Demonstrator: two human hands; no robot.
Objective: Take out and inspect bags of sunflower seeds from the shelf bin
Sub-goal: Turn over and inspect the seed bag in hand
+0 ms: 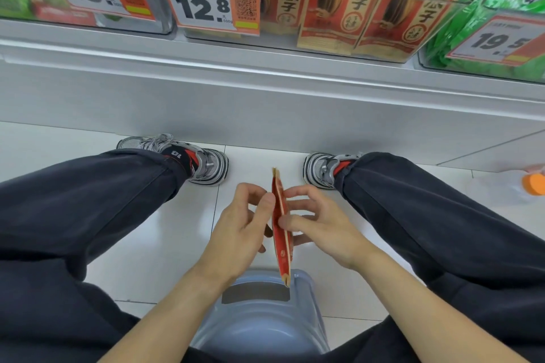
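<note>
Holding the red seed bag [280, 225] edge-on between your knees, well below the shelf bin [339, 9], long axis running away from you, you had your left hand [240, 224] and right hand [318, 222] pinching its two faces, fingers curled, equally close.

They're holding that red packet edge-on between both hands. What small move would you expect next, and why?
Probably turning the red sunflower seed bag flat toward the face. The left hand and right hand pinch it edge-on, so neither printed side can be read yet.
</note>
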